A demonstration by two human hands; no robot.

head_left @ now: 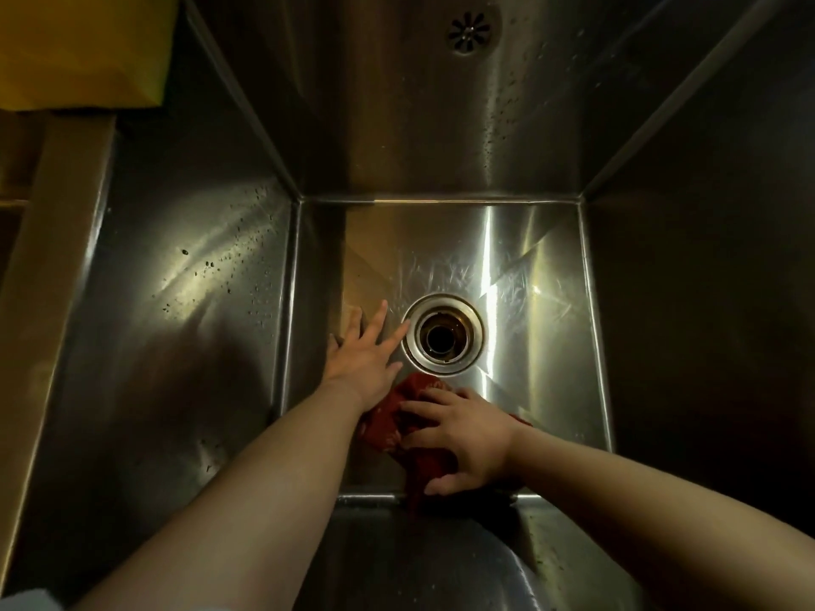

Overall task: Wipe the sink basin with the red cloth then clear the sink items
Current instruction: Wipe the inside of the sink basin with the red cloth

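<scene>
The wiping step looks to be in hand rather than finished: the right hand (467,438) lies palm down on the red cloth (399,423), fingers spread and pressing the bunched fabric against the near part of the sink basin (547,266) floor, just near of the drain (443,333). The cloth sits at the near edge of the floor, with one end trailing up onto the near wall. The left hand (364,350) rests flat on the floor left of the drain, fingers wide and holding nothing, one fingertip at the drain's metal ring. Smear streaks shine on the floor far of the drain, which suggests that part has been gone over, while water droplets dot the left wall and the far wall, so those seem left to do. As for clearing items, no loose dishes or utensils show in the basin; only the cloth is left to lift out. Counted: one cloth, one drain, one overflow grille (469,30) high on the far wall, two hands, and one yellow object (84,46) at the far left outside the sink.
</scene>
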